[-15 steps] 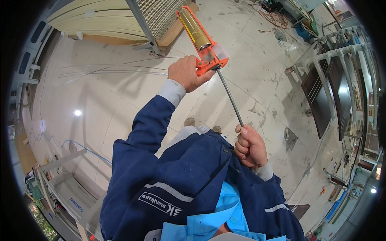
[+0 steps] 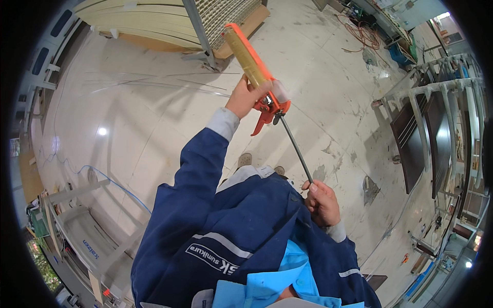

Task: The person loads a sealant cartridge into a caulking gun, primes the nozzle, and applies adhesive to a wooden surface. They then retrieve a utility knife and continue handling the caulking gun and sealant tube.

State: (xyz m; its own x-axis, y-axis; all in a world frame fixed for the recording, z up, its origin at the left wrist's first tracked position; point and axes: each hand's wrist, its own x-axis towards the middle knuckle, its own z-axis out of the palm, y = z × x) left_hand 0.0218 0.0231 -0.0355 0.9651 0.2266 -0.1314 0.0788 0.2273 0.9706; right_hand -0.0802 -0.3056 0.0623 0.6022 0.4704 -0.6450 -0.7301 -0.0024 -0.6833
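Note:
An orange caulking gun [image 2: 281, 106] with a gold cartridge [image 2: 245, 54] in its frame tilts up and to the left in front of me. My left hand [image 2: 246, 97] is closed around the cartridge's rear end, just ahead of the handle. Below that hand the orange trigger [image 2: 262, 122] hangs free. A long grey metal rod [image 2: 295, 143] runs back from the gun toward my body. With its fingers curled, my right hand [image 2: 323, 201] grips the rod's near end.
Thin strips [image 2: 159, 82] lie on the pale tiled floor at left. A stack of cream panels [image 2: 144, 25] stands on a rack at the far left. Dark boards [image 2: 409, 143] lean on a frame at right. A grey cart [image 2: 92, 246] is at lower left, near a blue cable [image 2: 120, 186].
My left hand has shifted from the gun's handle and trigger to the cartridge's rear end. The gun and my right hand sit slightly lower in view; the right hand still holds the rod.

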